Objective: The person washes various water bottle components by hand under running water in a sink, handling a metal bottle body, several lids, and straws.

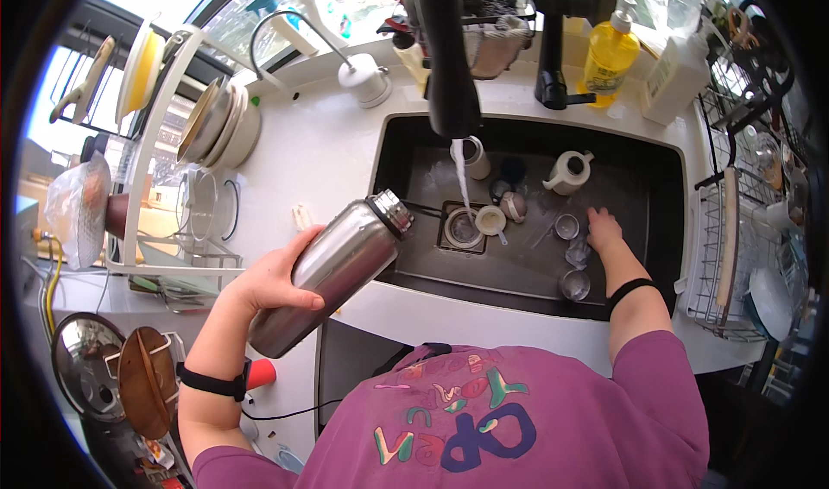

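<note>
My left hand (278,282) grips a large stainless steel bottle (330,272), tilted with its uncapped-looking threaded neck towards the sink. My right hand (605,229) is low in the dark sink (518,282), near a small clear cup (567,227) and a crumpled clear piece (577,254); whether its fingers touch anything is unclear. Water (461,175) runs from the black faucet (453,100) towards the drain (463,227). A cream cup with a handle (491,221) sits beside the drain. Behind it stand a light cylindrical container (476,159) and a cream jug (570,172).
A yellow soap pump bottle (607,62) and a white bottle (673,81) stand behind the sink. Wire dish racks (725,249) line the right side. Left of the sink, a white shelf (146,146) holds stacked bowls (227,126).
</note>
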`<state>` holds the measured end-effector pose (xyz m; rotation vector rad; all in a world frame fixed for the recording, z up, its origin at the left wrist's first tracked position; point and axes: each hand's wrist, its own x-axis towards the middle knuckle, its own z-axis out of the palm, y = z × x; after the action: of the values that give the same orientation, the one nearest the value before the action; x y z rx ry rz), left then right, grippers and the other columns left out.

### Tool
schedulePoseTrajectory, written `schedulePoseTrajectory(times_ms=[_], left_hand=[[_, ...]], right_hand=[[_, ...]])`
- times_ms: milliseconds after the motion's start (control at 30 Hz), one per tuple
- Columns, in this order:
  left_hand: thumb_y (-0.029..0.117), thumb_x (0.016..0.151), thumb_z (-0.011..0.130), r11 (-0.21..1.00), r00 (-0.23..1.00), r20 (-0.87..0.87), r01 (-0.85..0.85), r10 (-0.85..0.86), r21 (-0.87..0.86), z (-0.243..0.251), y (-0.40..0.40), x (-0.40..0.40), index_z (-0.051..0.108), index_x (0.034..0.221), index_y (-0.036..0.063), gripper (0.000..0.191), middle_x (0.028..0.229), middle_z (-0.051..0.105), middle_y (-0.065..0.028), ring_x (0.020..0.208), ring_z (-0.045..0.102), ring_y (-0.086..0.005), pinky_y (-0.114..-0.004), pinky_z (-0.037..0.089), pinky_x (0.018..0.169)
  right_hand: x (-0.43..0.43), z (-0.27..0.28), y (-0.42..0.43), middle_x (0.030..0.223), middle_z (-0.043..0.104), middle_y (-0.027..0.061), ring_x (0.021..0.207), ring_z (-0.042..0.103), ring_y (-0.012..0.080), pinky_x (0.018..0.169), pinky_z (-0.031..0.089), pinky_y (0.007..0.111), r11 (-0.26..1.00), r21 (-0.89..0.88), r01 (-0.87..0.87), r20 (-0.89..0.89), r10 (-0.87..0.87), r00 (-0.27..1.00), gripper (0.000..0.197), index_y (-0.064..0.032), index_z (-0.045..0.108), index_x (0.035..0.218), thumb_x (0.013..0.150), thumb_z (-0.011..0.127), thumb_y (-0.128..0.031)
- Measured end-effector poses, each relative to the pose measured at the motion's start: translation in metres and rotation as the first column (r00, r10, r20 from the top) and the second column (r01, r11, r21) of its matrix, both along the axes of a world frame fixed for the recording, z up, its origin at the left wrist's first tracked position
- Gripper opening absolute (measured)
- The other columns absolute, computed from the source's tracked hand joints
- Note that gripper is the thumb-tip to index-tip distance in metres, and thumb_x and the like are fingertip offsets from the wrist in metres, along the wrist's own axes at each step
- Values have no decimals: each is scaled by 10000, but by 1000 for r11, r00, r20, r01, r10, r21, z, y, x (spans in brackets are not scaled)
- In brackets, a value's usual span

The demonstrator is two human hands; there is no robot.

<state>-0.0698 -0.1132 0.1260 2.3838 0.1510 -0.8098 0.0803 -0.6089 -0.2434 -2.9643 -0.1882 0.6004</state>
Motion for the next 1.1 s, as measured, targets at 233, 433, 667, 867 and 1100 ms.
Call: schedulePoseTrajectory(times_ms=[233, 433, 667, 867, 1100], left_hand=[[325, 528, 852, 694, 632, 377, -379, 677, -612, -30, 73, -63, 264, 1418, 78, 1095, 1280, 467, -80, 1192, 442, -221, -361, 352, 1013], [130, 628, 801, 647, 128, 652, -368, 747, -668, -68, 170, -75, 219, 1412, 95, 977, 1317, 402, -68, 1195, 409, -216, -359, 333, 1031], [59, 645, 783, 673, -186, 777, -406, 601, -618, -131, 227, -19, 109, 1433, 21, 1037, 1404, 290, -130, 1268, 332, -264, -379, 266, 1090], [98, 658, 784, 647, -211, 794, -481, 570, -592, -186, 253, -9, 85, 1421, -8, 1040, 1379, 300, -173, 1245, 369, -302, -413, 336, 1072], [128, 687, 779, 682, -159, 803, -450, 575, -577, -195, 246, -21, 36, 1431, 17, 1057, 1404, 265, -174, 1259, 355, -305, -418, 333, 1084]], right_hand=[[14, 13, -45, 929, 609, 160, 791, 626, 372, 663, 514, 507, 646, 305, 700, -483, -528, 698, 368, -92, 568, 1034, 734, 608, -302], [2, 152, 102, 882, 633, 138, 693, 634, 342, 568, 533, 439, 187, 463, 867, -867, -109, 486, 317, -96, 573, 1051, 846, 493, -324], [7, 154, 207, 915, 643, 157, 758, 639, 307, 521, 517, 349, -238, 343, 909, -816, 403, 414, 424, -52, 600, 993, 903, 370, -397], [-2, 163, 230, 985, 616, 154, 880, 628, 331, 662, 565, 434, -459, 262, 849, -807, 378, 453, 344, -110, 588, 1109, 948, 441, -376], [-7, 194, 261, 841, 629, 39, 690, 596, 174, 550, 460, 315, -259, 495, 829, -867, -89, 490, 198, -129, 619, 873, 913, 533, -304]])
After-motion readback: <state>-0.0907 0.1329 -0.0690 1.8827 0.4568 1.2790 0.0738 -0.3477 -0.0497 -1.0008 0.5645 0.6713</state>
